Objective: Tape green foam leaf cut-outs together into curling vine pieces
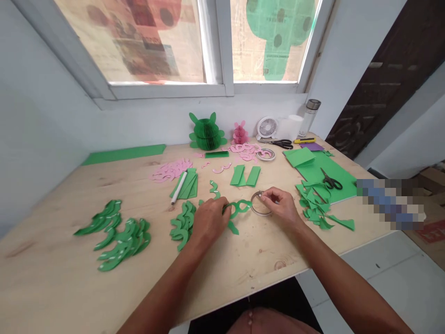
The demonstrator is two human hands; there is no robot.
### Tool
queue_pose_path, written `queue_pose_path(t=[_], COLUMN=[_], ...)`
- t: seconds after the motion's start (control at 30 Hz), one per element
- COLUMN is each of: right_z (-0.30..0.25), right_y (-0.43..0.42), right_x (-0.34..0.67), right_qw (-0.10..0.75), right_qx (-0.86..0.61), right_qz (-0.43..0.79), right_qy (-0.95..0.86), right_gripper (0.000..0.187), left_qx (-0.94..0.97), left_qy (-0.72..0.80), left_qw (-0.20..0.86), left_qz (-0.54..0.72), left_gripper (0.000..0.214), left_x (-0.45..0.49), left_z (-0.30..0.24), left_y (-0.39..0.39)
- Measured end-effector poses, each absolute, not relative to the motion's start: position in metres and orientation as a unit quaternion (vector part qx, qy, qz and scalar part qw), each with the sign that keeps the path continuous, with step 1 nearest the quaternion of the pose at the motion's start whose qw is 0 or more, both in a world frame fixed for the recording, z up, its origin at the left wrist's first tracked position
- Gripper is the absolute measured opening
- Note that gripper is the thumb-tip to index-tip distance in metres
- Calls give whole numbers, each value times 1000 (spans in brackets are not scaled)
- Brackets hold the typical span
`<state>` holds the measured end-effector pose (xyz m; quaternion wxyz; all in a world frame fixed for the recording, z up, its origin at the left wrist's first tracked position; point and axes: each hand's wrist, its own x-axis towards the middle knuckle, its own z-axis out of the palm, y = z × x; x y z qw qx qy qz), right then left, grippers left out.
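My left hand (211, 215) pinches a wavy green paper cutout (245, 203) near the middle of the table. Between finger and thumb, my right hand (284, 204) grips a narrow roll of tape (260, 214), which stands tilted at the cutout's right end. Whether a strip of tape joins the two is too small to tell. Left of my left hand lies a pile of curved green cutouts (182, 222). Farther left, more green cutouts (127, 243) bear short white strips. Another green cutout (214, 188) lies just beyond my left hand.
Folded green papers (245, 176) and a white marker (179, 188) lie ahead, near pink cutouts (172, 169). Black scissors (332, 182) rest on green sheets (323, 164) beside green scraps (314, 204). Along the wall stand a green paper figure (207, 133), a small fan (267, 127) and a bottle (309, 119).
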<state>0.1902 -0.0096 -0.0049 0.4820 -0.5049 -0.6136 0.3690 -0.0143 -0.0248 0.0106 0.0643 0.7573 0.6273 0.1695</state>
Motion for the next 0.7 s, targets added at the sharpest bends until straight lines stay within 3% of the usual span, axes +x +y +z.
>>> queue_pose_path(t=[0.2, 0.43, 0.7], right_z=[-3, 22, 17], right_y=[-10, -23, -9], right_x=[190, 162, 122], right_qw=[481, 409, 425], right_qx=[-491, -482, -503], right_qz=[425, 530, 550], right_qy=[-589, -564, -514], right_gripper=[26, 22, 22], left_qx=[709, 691, 659], left_qy=[647, 648, 623], left_qw=[99, 118, 156], left_qz=[262, 299, 392], left_gripper=[19, 15, 11], left_x=[-16, -17, -21], left_z=[11, 11, 2], left_y=[-25, -21, -20])
